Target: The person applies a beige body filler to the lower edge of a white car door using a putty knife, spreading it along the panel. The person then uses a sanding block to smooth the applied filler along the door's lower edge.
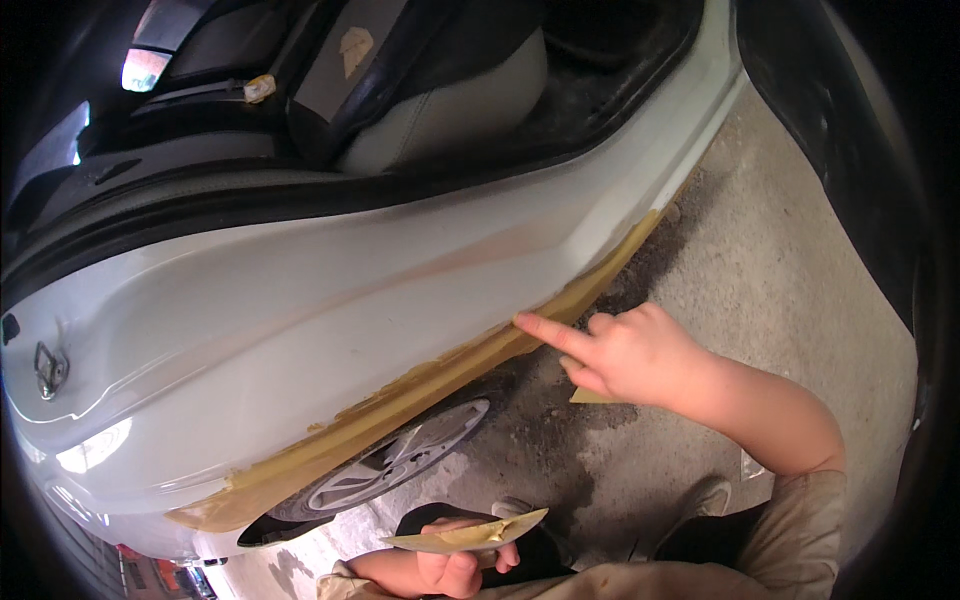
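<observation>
My right hand [640,355] reaches to the white car body panel [400,270], its index finger stretched out with the tip at the upper edge of a yellow-tan band of body filler [440,380]. The band runs along the lower edge of the panel, over the wheel arch. The other fingers are curled, and a corner of a flat yellow spreader [592,397] shows beneath them. Low in the view, my left hand [455,568] grips a thin, flat yellowish plate [460,538] with a dab of filler near its right end.
Below the band sits a car wheel [400,460] with a silver rim. Through the open doorway a grey seat [450,110] shows. A metal door striker [48,370] sticks out at the far left. A dark panel [840,150] stands at the right, above the concrete floor [790,270].
</observation>
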